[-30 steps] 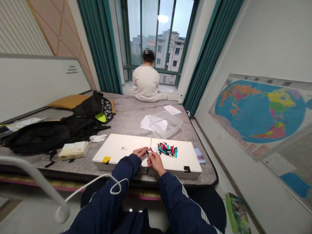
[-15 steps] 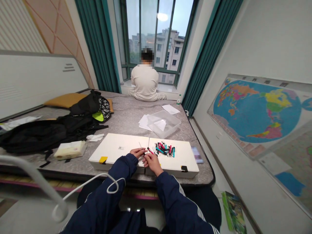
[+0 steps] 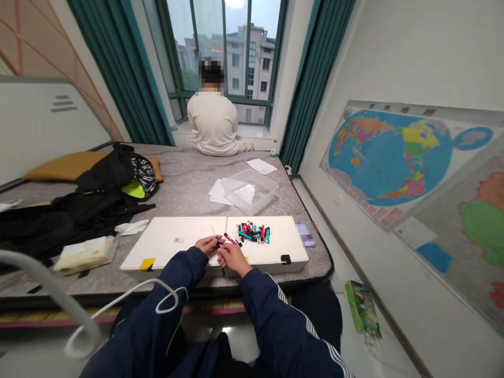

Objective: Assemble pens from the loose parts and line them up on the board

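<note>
My left hand (image 3: pixel 208 244) is closed over the white box lids, pinching a slim pen piece (image 3: pixel 213 231) with a pale thin shaft that points up and a dark lower end. My right hand (image 3: pixel 233 258) is just beside it, thumb and fingers pressed together close to the left fingertips. Whatever the right fingers grip is too small and covered to make out. Beyond the right hand is a heap of pen parts (image 3: pixel 252 232) in red, teal, black and white. A red and black pen piece (image 3: pixel 232 239) and a white one lie at its near left side.
Two white boxes (image 3: pixel 157 244) stand side by side on the grey mattress (image 3: pixel 185 178). Behind them are a clear plastic bin (image 3: pixel 263 194) and paper sheets (image 3: pixel 217 192). Left lie a tissue pack (image 3: pixel 86 254) and black bag (image 3: pixel 94 210). A person (image 3: pixel 212 121) sits by the window.
The view has turned to the right, so the scene sits further left. My hands stay together over the boxes, the left still pinching the slim pen piece.
</note>
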Action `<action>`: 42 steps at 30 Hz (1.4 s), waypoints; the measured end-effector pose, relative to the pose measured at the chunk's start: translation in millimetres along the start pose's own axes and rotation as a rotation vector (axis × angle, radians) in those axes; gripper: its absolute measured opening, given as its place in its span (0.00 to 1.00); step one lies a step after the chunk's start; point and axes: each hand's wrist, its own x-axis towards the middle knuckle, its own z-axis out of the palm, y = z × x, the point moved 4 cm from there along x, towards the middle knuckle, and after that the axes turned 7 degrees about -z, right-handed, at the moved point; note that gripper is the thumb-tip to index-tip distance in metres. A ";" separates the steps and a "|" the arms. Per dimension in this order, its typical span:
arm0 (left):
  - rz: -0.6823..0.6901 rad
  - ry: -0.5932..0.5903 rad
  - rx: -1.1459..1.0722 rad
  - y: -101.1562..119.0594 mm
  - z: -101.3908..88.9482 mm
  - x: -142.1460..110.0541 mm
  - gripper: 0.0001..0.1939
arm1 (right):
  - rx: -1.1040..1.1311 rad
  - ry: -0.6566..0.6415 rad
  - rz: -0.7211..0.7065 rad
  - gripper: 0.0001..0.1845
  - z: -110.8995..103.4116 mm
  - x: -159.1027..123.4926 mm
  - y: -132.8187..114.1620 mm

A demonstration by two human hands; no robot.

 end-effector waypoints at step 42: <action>0.048 0.017 -0.203 4.8 -2.8 -6.8 0.17 | -1.102 -0.246 -0.075 0.05 -194.8 -26.5 -76.3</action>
